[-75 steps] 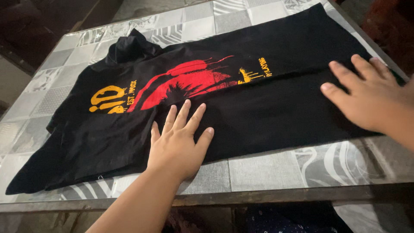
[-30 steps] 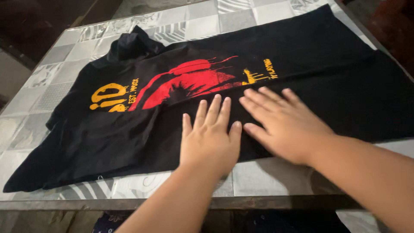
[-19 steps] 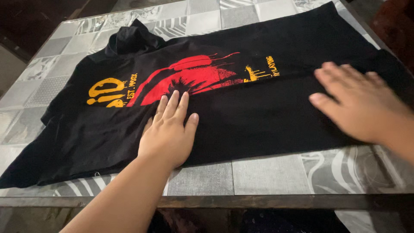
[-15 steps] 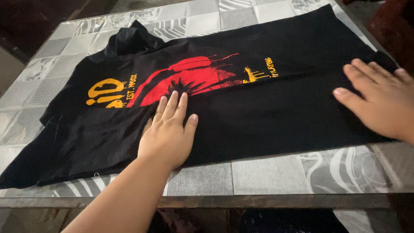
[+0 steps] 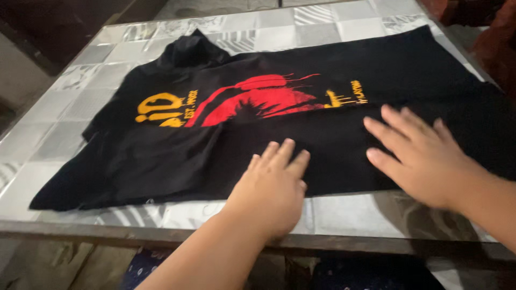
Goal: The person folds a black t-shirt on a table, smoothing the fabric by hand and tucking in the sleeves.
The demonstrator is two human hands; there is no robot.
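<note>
Both my hands lie flat on the folded black t-shirt

My left hand (image 5: 273, 188) rests open, fingers spread, at the near edge of the black t-shirt (image 5: 333, 102), half over the tiled tabletop (image 5: 349, 215); my right hand (image 5: 424, 156) lies open and flat beside it, further right, gripping nothing. The shirt lies spread across the tabletop, its red and yellow print (image 5: 258, 99) facing up, collar to the far left. Dark reddish cloth (image 5: 494, 37) sits beyond the right corner
</note>
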